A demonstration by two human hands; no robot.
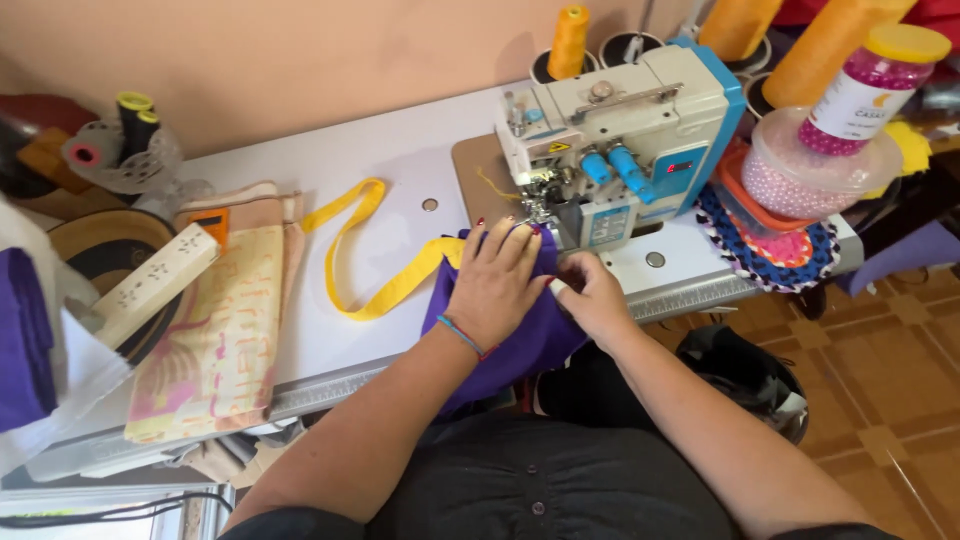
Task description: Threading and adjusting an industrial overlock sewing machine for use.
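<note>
Two hands, left hand [495, 285] and right hand [590, 295], press purple fabric [520, 345] beside yellow-lidded jar [870, 90].

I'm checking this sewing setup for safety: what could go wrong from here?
1. The left hand lies flat on the purple fabric with its fingertips close to the needle area of the sewing machine; a slip might catch a finger.
2. The yellow strap loops beside the fabric and could be drawn in with it.
</note>
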